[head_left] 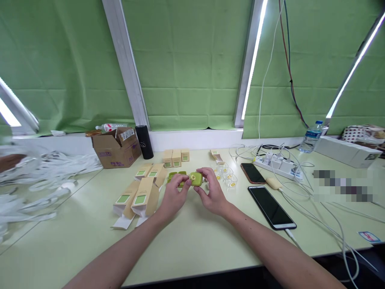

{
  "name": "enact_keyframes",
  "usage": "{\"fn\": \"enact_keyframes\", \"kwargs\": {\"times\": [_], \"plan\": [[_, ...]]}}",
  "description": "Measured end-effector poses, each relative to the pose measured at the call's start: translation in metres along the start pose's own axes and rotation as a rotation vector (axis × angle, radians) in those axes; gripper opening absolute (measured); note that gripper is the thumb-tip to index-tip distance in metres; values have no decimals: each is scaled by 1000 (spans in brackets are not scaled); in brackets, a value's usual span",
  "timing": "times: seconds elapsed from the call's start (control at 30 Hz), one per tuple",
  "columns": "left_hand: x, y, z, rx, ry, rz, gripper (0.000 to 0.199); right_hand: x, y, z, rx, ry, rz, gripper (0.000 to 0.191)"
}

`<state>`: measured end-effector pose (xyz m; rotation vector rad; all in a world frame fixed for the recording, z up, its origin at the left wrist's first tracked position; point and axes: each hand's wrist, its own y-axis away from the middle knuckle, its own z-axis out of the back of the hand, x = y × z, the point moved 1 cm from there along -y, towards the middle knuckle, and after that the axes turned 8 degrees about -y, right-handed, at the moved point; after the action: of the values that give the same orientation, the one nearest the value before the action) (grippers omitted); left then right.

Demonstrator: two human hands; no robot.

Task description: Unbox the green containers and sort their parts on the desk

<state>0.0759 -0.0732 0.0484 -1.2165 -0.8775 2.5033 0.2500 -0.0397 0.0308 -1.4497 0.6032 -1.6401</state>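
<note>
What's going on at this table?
Someone is working with bare hands at a pale table. The left hand and right hand hold a small green case between them, fingertips on its edges. More green pieces lie just behind the left hand. Opened-up cardboard cartons lie to the left, and small boxes stand farther back. Clear containers with something yellow inside sit beyond the right hand, and two phones lie farther right.

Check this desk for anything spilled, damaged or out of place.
Nothing looks spilled. Messiest is the tangle of thin white cables trailing over the white power strip on the right. On the left, flat white straps lie in a loose heap, and the open brown cardboard box has splayed flaps.
</note>
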Motion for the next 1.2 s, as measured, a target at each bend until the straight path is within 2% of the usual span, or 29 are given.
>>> {"fn": "enact_keyframes", "kwargs": {"times": [0.07, 0.13, 0.3, 0.4, 0.8, 0.93, 1.2], "plan": [[0, 0, 2, -87, -56, -17, 33, -1, 0, 0, -8, -18, -9, 47], [-1, 0, 3, -119, -87, -52, 28, -1, 0, 0, -10, -33, -12, 46], [-5, 2, 2, -111, -101, -181, 19, 0, 0, 0, -15, -41, 3, 47], [-5, 1, 2, -97, -96, -205, 16, 1, 0, 1, -21, -39, 25, 48], [-1, 3, 4, -89, -45, -164, 14, 5, -3, 4, -16, 20, 55, 43], [2, 3, 2, -54, -3, -84, 15, 4, -3, 4, -1, 6, 71, 43], [6, 2, -2, 37, 220, 80, 17, 1, -1, 3, 20, -4, 77, 43]]}}
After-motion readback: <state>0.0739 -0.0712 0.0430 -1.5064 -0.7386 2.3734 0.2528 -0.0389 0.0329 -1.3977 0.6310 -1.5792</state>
